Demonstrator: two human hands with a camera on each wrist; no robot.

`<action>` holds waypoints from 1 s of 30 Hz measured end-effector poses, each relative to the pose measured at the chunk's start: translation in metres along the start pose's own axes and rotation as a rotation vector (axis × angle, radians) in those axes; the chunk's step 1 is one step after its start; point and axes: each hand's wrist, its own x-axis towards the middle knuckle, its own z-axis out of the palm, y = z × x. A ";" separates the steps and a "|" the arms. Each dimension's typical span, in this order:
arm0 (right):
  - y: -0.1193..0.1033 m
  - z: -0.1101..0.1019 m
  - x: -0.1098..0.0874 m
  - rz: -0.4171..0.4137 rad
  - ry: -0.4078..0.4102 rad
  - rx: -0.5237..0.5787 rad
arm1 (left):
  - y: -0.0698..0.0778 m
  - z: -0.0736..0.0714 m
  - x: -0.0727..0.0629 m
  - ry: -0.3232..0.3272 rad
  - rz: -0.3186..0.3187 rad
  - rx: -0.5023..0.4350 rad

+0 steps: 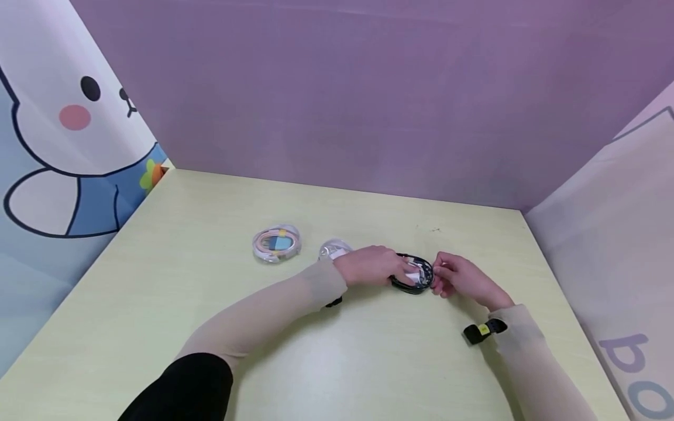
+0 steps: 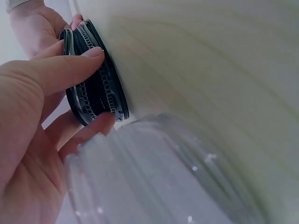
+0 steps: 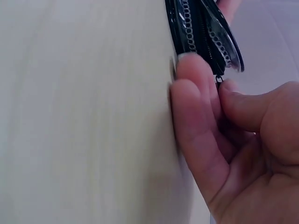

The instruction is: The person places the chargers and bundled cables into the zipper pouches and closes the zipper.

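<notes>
A small round black zip pouch (image 1: 427,272) with a clear face stands out against the pale table, and a chain pattern runs beside its zip in the left wrist view. My left hand (image 1: 371,266) holds the pouch (image 2: 96,86) from the left, its thumb across the zipped side. On the right, my right hand (image 1: 460,278) pinches the zip pull (image 3: 218,80) between thumb and fingers. The pouch (image 3: 201,32) is partly unzipped or gaping there; how far, I cannot tell. Through its clear face something whitish shows, too small to make out.
Left of the pouch lies a round clear case (image 1: 335,248), partly behind my left forearm. Farther left is another round clear case (image 1: 261,250) with pink trim and blue contents. A purple wall (image 1: 342,105) rises behind the table (image 1: 158,292); printed panels flank both sides.
</notes>
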 end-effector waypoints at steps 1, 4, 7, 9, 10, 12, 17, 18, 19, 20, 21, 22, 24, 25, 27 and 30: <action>0.001 0.000 -0.001 0.006 -0.013 0.015 | 0.000 0.000 0.000 -0.001 -0.002 -0.001; 0.006 0.000 -0.002 0.011 -0.040 0.054 | -0.001 0.003 0.000 -0.003 -0.010 -0.004; 0.009 0.001 -0.004 0.009 -0.044 0.074 | -0.003 0.006 0.001 0.001 -0.011 -0.014; 0.010 0.002 -0.005 0.003 -0.049 0.074 | -0.003 0.006 0.001 0.007 -0.012 -0.026; 0.010 0.002 -0.006 0.002 -0.053 0.074 | -0.003 0.006 0.001 0.009 -0.012 -0.031; 0.011 0.001 -0.009 -0.001 -0.066 0.073 | -0.002 0.006 0.002 0.008 -0.020 -0.042; 0.012 0.003 -0.017 -0.002 -0.099 0.087 | -0.002 0.007 0.000 0.012 -0.041 -0.073; 0.012 0.003 -0.018 -0.001 -0.105 0.093 | -0.002 0.007 0.000 0.015 -0.044 -0.078; 0.012 0.004 -0.019 0.001 -0.110 0.100 | -0.002 0.007 0.000 0.017 -0.044 -0.081; 0.012 0.005 -0.021 -0.001 -0.114 0.101 | -0.001 0.006 -0.001 0.020 -0.047 -0.085; 0.011 0.006 -0.022 0.002 -0.115 0.106 | -0.001 0.006 -0.001 0.022 -0.049 -0.088; 0.011 0.007 -0.023 0.002 -0.116 0.109 | -0.001 0.006 -0.001 0.025 -0.052 -0.095; 0.010 0.009 -0.024 0.006 -0.116 0.119 | 0.000 0.006 -0.001 0.030 -0.059 -0.101; 0.010 0.009 -0.025 0.007 -0.115 0.123 | 0.001 0.006 -0.002 0.033 -0.064 -0.107; 0.011 0.011 -0.027 0.008 -0.114 0.131 | 0.001 0.005 -0.002 0.038 -0.071 -0.119; 0.011 0.013 -0.028 0.007 -0.113 0.143 | 0.002 0.006 -0.001 0.040 -0.084 -0.123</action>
